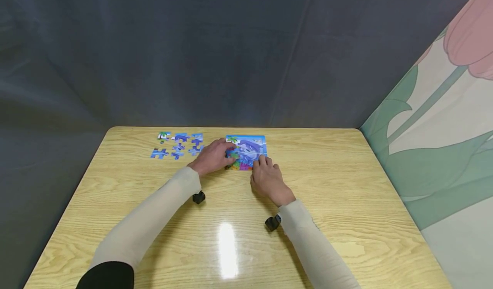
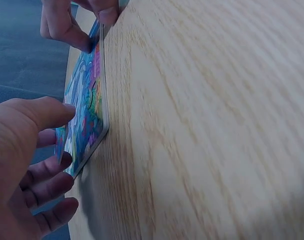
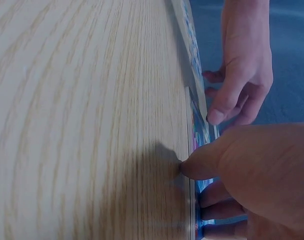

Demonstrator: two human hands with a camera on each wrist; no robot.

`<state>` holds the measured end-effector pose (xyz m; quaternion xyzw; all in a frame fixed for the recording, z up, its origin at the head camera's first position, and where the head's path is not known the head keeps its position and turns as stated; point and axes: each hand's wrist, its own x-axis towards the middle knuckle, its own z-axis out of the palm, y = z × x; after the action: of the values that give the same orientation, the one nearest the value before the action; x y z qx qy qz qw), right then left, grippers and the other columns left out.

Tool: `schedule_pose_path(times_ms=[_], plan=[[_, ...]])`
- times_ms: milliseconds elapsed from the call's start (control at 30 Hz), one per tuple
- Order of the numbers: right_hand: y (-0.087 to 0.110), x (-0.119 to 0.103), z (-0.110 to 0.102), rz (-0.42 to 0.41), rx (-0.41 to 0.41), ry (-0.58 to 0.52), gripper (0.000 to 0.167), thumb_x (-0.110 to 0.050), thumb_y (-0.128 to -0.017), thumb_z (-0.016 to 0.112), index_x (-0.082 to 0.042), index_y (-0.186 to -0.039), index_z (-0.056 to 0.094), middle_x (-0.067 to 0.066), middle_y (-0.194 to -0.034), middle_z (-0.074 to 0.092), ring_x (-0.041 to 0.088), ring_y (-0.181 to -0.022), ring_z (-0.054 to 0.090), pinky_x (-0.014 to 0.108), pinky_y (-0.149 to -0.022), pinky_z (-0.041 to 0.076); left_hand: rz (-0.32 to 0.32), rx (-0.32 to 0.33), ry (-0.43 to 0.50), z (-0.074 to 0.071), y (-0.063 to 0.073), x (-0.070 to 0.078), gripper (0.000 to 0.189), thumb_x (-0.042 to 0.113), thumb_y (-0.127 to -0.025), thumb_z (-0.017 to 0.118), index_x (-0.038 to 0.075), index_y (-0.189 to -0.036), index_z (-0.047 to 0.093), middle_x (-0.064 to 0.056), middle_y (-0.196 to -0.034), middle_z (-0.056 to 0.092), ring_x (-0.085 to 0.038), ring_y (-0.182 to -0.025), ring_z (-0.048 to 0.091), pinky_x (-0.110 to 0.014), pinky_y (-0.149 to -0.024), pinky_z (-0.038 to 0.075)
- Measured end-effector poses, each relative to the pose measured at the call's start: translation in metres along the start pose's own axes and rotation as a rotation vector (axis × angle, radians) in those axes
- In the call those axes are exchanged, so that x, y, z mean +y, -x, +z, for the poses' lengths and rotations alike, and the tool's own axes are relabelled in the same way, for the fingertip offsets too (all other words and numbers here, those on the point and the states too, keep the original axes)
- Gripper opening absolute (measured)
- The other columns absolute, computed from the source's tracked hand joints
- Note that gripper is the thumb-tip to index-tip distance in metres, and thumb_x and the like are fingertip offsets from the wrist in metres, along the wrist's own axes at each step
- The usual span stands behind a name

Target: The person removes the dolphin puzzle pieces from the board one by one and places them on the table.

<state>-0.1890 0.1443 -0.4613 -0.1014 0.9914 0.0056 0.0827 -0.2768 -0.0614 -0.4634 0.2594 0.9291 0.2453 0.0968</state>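
Note:
A jigsaw puzzle [image 1: 251, 148] with dolphins, a palm tree and bright coral lies in a blue-bordered tray near the table's far edge. At its left side, my left hand [image 1: 213, 155] pinches a small puzzle piece [image 2: 60, 144] between thumb and fingers, close over the picture. The other fingers are spread beside the tray's corner. My right hand [image 1: 267, 178] holds the near right corner of the puzzle tray [image 3: 191, 200]. Its thumb [image 3: 197, 162] is at the near edge and its fingers bend over the top. The palm hides part of that corner.
Several loose puzzle pieces [image 1: 179, 147] lie in rows on the wooden table [image 1: 327, 173], left of the tray. Behind the table hangs a dark curtain [image 1: 215, 58]. A flower-patterned panel [image 1: 443, 152] stands along the right side.

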Motion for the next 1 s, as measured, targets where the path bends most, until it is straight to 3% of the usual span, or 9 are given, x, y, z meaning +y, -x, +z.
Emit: schedule_pose_path(times_ms=[167, 267, 667, 1000], plan=[[0.001, 0.0, 0.0, -0.001, 0.013, -0.011, 0.03, -0.024, -0.111, 0.047, 0.001, -0.124, 0.056, 0.017, -0.127, 0.049, 0.038, -0.132, 0.052, 0.052, -0.097, 0.053, 0.003, 0.0, 0.003, -0.003, 0.008, -0.006, 0.049, 0.036, -0.103, 0.071, 0.013, -0.147, 0.064, -0.008, -0.127, 0.064, -0.026, -0.111, 0.064, -0.047, -0.096, 0.057], [0.002, 0.0, 0.0, 0.001, 0.025, -0.015, 0.03, -0.024, -0.111, 0.047, 0.001, -0.122, 0.056, 0.017, -0.126, 0.049, 0.038, -0.13, 0.053, 0.052, -0.096, 0.052, 0.001, 0.019, 0.003, -0.005, 0.013, -0.011, 0.051, 0.035, -0.103, 0.071, 0.013, -0.148, 0.063, -0.006, -0.123, 0.065, -0.024, -0.107, 0.064, -0.046, -0.095, 0.057], [0.0, 0.001, 0.002, 0.008, 0.004, -0.003, 0.032, -0.026, -0.112, 0.048, 0.002, -0.125, 0.055, 0.018, -0.128, 0.048, 0.038, -0.133, 0.051, 0.053, -0.1, 0.052, -0.032, 0.109, 0.032, -0.012, 0.042, -0.035, 0.055, 0.038, -0.102, 0.074, 0.009, -0.146, 0.062, -0.011, -0.139, 0.067, -0.031, -0.127, 0.066, -0.053, -0.104, 0.056], [-0.001, 0.0, 0.003, 0.01, -0.013, -0.013, 0.034, -0.027, -0.112, 0.047, 0.002, -0.127, 0.055, 0.018, -0.128, 0.047, 0.039, -0.134, 0.05, 0.053, -0.101, 0.051, -0.082, 0.108, -0.005, -0.021, 0.066, -0.049, 0.054, 0.04, -0.102, 0.072, 0.009, -0.145, 0.063, -0.015, -0.153, 0.061, -0.04, -0.149, 0.051, -0.06, -0.119, 0.046]])
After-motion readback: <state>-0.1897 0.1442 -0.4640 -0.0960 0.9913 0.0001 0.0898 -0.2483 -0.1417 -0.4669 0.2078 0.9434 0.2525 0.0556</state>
